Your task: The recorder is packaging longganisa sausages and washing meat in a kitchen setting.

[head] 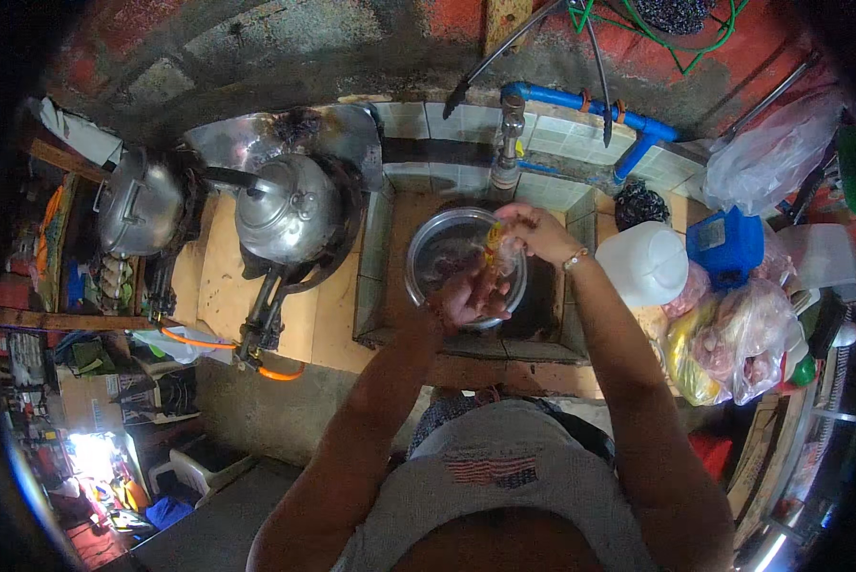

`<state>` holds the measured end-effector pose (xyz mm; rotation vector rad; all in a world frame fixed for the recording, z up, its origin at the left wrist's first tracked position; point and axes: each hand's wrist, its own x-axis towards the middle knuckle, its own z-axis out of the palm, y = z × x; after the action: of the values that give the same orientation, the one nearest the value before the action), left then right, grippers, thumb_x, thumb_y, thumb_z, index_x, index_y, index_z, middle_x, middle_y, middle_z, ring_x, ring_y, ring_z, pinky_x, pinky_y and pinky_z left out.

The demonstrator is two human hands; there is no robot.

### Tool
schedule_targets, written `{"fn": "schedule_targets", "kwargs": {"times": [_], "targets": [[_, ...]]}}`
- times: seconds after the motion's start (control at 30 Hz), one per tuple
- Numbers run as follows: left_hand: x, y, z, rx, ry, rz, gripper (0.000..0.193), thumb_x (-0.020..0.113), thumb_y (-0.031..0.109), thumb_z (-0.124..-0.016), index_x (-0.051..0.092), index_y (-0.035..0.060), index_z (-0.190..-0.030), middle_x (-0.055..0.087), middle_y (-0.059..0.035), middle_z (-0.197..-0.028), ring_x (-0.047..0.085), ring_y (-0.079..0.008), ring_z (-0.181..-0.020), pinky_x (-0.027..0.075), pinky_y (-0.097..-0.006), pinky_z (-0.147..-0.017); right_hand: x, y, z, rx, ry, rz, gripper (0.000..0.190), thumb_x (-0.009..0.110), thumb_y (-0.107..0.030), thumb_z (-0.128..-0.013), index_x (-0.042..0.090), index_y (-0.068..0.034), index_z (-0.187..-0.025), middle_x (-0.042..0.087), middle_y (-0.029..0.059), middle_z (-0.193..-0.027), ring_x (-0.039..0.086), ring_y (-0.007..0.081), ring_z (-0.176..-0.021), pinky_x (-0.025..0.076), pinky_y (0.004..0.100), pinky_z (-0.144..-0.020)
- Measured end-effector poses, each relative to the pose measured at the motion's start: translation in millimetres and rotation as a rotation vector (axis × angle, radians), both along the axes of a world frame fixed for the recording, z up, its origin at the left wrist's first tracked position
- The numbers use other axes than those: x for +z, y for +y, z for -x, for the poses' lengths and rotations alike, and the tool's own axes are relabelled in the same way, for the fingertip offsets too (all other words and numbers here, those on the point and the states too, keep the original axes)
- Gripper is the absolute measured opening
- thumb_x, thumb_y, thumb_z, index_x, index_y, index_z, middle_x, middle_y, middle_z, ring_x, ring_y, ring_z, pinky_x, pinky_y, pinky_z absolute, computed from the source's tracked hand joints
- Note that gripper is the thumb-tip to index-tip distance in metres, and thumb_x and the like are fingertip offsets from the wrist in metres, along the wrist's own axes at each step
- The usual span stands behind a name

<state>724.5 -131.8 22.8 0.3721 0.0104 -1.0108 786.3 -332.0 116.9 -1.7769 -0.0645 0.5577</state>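
Observation:
My right hand (535, 230) pinches a small clear plastic packet or container with a yellow and red label (494, 239). Its exact kind is too blurred to tell. Just below it, my left hand (471, 299) is turned palm up with the fingers apart, and I see nothing held in it. Both hands are over a round clear basin (415, 250), whose contents are dark and hard to make out. The basin stands in a tiled sink (406, 193) under a metal faucet (508, 143).
Left of the sink, a metal kettle (285, 214) and a lidded pot (145, 204) sit on gas burners. A white plastic jug (642, 264), a blue container (726, 243) and plastic bags of raw meat (750, 343) crowd the right side. A blue pipe (564, 99) runs along the wall.

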Motion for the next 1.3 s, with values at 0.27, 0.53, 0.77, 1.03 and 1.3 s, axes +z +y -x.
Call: {"fn": "schedule_targets", "kwargs": {"times": [0.27, 0.53, 0.77, 1.03, 1.3], "targets": [[30.2, -8.5, -1.1, -0.049, -0.069, 0.368, 0.053, 0.043, 0.049, -0.094, 0.051, 0.0050, -0.122, 0.057, -0.0168, -0.113, 0.053, -0.0393, -0.116, 0.036, -0.0630, -0.099, 48.5, -18.8, 26.5, 0.321, -0.563, 0.204, 0.056, 0.066, -0.006, -0.076, 0.048, -0.014, -0.128, 0.047, 0.0133, -0.127, 0.052, 0.0251, -0.107, 0.046, 0.0349, -0.088], [36.5, -21.1, -7.5, -0.145, -0.040, 0.305, 0.044, 0.049, 0.045, -0.093, 0.054, 0.0063, -0.112, 0.056, -0.0094, -0.114, 0.053, -0.0320, -0.113, 0.031, -0.0614, -0.104, 75.4, -22.8, 44.7, 0.403, -0.757, 0.541, 0.069, 0.073, -0.007, -0.068, 0.043, -0.017, -0.130, 0.018, 0.0150, -0.150, 0.037, 0.0408, -0.128, 0.041, 0.0438, -0.100], [17.5, -34.6, -19.3, -0.188, -0.180, 0.205, 0.046, 0.047, 0.047, -0.093, 0.050, 0.0093, -0.119, 0.056, -0.0081, -0.108, 0.052, -0.0312, -0.112, 0.026, -0.0589, -0.106, 75.7, -38.5, 57.0, 0.269, -0.891, 0.541, 0.043, 0.068, -0.010, -0.075, 0.055, -0.015, -0.116, 0.051, 0.0121, -0.129, 0.056, 0.0317, -0.110, 0.048, 0.0381, -0.089], [42.9, -53.0, -2.9, -0.291, -0.035, 0.118, 0.044, 0.036, 0.040, -0.099, 0.045, 0.0050, -0.124, 0.056, -0.0101, -0.107, 0.047, -0.0341, -0.120, 0.029, -0.0603, -0.104, 82.2, -53.4, 66.5, -0.048, -0.390, 0.425, 0.017, 0.058, -0.018, -0.086, 0.062, -0.005, -0.097, 0.065, 0.0164, -0.079, 0.064, 0.0324, -0.075, 0.050, 0.0376, -0.068], [81.3, -67.6, 9.4, -0.196, -0.507, -0.324, 0.037, 0.039, 0.033, -0.099, 0.045, 0.0025, -0.120, 0.056, -0.0089, -0.102, 0.055, -0.0302, -0.112, 0.044, -0.0431, -0.096, 50.7, -73.5, 70.1, -0.015, -0.432, 0.538, 0.024, 0.056, -0.023, -0.086, 0.061, -0.002, -0.097, 0.064, 0.0210, -0.082, 0.063, 0.0388, -0.079, 0.049, 0.0435, -0.073]]}}
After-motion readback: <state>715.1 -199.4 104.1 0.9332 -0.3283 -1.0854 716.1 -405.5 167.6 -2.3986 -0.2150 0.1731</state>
